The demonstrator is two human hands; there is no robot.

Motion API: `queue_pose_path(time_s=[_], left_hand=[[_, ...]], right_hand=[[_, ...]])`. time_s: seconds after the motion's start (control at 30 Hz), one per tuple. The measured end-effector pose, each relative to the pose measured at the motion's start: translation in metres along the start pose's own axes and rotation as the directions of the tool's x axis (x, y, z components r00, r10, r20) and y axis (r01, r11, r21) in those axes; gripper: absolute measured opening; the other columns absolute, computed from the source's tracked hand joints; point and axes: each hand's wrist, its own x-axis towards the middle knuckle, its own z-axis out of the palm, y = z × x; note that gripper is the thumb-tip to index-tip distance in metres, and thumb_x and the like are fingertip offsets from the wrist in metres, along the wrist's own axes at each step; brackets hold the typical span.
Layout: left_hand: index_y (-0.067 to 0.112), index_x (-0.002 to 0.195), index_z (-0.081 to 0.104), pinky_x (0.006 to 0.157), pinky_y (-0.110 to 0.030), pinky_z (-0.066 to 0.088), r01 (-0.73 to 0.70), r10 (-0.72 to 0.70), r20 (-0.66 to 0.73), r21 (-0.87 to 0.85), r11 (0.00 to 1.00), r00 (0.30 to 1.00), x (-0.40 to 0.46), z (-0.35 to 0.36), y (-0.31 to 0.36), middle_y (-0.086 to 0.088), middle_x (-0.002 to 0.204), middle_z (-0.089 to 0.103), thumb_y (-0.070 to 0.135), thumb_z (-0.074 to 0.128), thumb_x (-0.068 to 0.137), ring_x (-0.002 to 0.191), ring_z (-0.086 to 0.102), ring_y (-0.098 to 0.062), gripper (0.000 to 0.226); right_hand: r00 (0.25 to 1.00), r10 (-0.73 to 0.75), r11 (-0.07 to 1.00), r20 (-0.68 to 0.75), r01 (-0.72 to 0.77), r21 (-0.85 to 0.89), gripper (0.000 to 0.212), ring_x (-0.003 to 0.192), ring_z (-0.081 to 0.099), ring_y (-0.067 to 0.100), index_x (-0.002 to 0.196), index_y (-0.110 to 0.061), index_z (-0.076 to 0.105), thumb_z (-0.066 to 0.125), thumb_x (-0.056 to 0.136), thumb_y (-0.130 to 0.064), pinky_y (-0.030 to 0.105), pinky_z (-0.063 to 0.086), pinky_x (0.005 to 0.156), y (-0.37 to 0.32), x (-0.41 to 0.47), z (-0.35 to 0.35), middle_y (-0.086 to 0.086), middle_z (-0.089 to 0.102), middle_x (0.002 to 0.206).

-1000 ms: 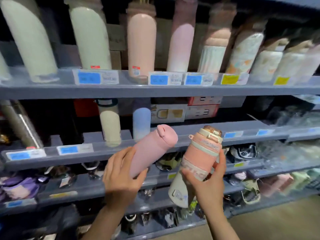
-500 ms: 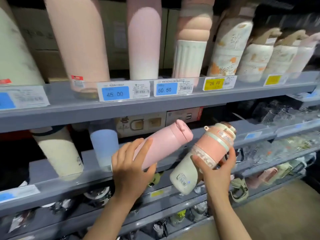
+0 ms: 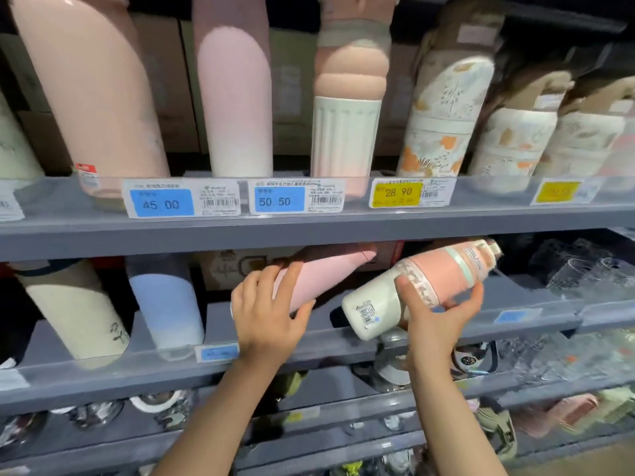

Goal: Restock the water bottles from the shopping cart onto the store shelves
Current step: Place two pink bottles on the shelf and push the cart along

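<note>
Both tilted, pink bottle (image 3: pixel 319 276), two-tone bottle (image 3: pixel 426 283), caps up-right

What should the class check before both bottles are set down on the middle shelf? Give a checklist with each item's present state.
1. Left hand has a firm grip on the plain pink bottle: ok, fingers wrapped round its lower body.
2. Right hand holds the pink-and-cream bottle: ok, though gripped mid-body.
3. Bottles upright for standing: not ok, both tilt with tops pointing up and right.
4. Free space on the middle shelf behind the bottles: ok, bare grey surface shows.
5. Clearance under the upper shelf: cannot tell, the pink bottle's top sits right beneath its edge.
6. Blue gradient bottle clear of the left hand: ok.
</note>
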Motion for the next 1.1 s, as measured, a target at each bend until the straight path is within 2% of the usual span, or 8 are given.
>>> queue_pose_path(time_s=[0.07, 0.2, 0.3, 0.47, 0.6, 0.73, 0.83, 1.1], left_hand=[[0.016, 0.121, 0.05, 0.076, -0.04, 0.044, 0.057, -0.057, -0.031, 0.0, 0.998, 0.998, -0.005, 0.01, 0.004, -0.013, 0.105, 0.059, 0.035, 0.074, 0.071, 0.096, 0.05, -0.028, 0.059], [0.012, 0.121, 0.048, 0.067, -0.038, 0.053, 0.248, -0.248, -0.032, -0.014, 0.969, 0.968, -0.013, 0.017, 0.011, -0.015, 0.108, 0.06, 0.046, 0.068, 0.074, 0.101, 0.05, -0.027, 0.061], [0.01, 0.123, 0.046, 0.064, -0.037, 0.055, 0.382, -0.382, -0.031, -0.022, 0.924, 0.923, -0.016, 0.015, 0.013, -0.014, 0.114, 0.059, 0.053, 0.068, 0.072, 0.105, 0.05, -0.026, 0.069], [0.014, 0.131, 0.036, 0.079, -0.049, 0.05, 0.59, -0.594, 0.005, -0.118, 0.799, 0.805, -0.017, 0.008, 0.013, -0.016, 0.129, 0.051, 0.053, 0.076, 0.069, 0.118, 0.048, -0.032, 0.084], [0.013, 0.14, 0.032, 0.087, -0.056, 0.043, 0.693, -0.697, 0.01, -0.12, 0.711, 0.717, -0.021, 0.007, 0.011, -0.013, 0.139, 0.042, 0.051, 0.076, 0.067, 0.128, 0.04, -0.032, 0.094], [0.018, 0.139, 0.028, 0.081, -0.056, 0.046, 0.644, -0.647, -0.026, -0.082, 0.761, 0.762, -0.026, 0.01, 0.01, -0.016, 0.135, 0.045, 0.049, 0.08, 0.065, 0.124, 0.042, -0.034, 0.095], [0.021, 0.139, 0.026, 0.079, -0.056, 0.047, 0.646, -0.649, -0.047, -0.07, 0.76, 0.759, -0.027, 0.013, 0.01, -0.017, 0.135, 0.046, 0.05, 0.08, 0.065, 0.123, 0.041, -0.034, 0.096], [0.02, 0.14, 0.025, 0.078, -0.057, 0.047, 0.641, -0.642, -0.069, -0.048, 0.766, 0.763, -0.029, 0.015, 0.012, -0.019, 0.135, 0.046, 0.05, 0.079, 0.066, 0.121, 0.042, -0.036, 0.097]], right_hand=[[1.0, -0.011, 1.0, 0.003, 0.011, 0.011, 0.103, 0.084, 0.056, -0.017, 0.148, -0.038, 0.01, 0.08, 0.075, -0.015, 0.011, 0.049, 0.068, 0.003, 0.011, 0.001, 0.0, 0.04, 0.131], [0.998, -0.052, 0.999, 0.034, 0.052, 0.015, 0.108, 0.11, 0.056, 0.005, 0.146, -0.042, 0.01, 0.083, 0.072, -0.014, 0.04, 0.053, 0.092, 0.013, 0.027, 0.004, 0.002, 0.037, 0.141], [0.991, -0.099, 0.995, 0.093, 0.098, 0.018, 0.11, 0.115, 0.056, 0.008, 0.147, -0.042, 0.01, 0.083, 0.071, -0.011, 0.029, 0.052, 0.09, 0.023, 0.039, 0.004, 0.0, 0.035, 0.143], [0.961, -0.154, 0.987, 0.232, 0.158, -0.002, 0.112, 0.1, 0.043, -0.031, 0.15, -0.03, 0.007, 0.079, 0.071, 0.003, 0.003, 0.044, 0.078, 0.034, 0.05, -0.001, -0.02, 0.032, 0.133], [0.917, -0.188, 0.958, 0.352, 0.251, -0.142, 0.114, 0.112, 0.039, -0.026, 0.15, -0.026, 0.006, 0.083, 0.069, -0.003, 0.01, 0.036, 0.096, 0.039, 0.063, -0.01, -0.017, 0.031, 0.14], [0.876, -0.18, 0.894, 0.447, 0.336, -0.298, 0.11, 0.132, 0.042, 0.015, 0.147, -0.031, 0.013, 0.084, 0.063, -0.029, 0.047, 0.038, 0.108, 0.042, 0.075, -0.019, -0.002, 0.035, 0.147], [0.847, -0.19, 0.863, 0.496, 0.385, -0.326, 0.11, 0.13, 0.043, 0.022, 0.146, -0.029, 0.015, 0.083, 0.06, -0.039, 0.051, 0.041, 0.104, 0.042, 0.083, -0.021, 0.002, 0.037, 0.145], [0.789, -0.172, 0.83, 0.59, 0.438, -0.344, 0.103, 0.117, 0.053, 0.02, 0.142, -0.025, 0.02, 0.084, 0.062, -0.032, 0.048, 0.047, 0.096, 0.038, 0.099, -0.028, 0.002, 0.046, 0.133]])
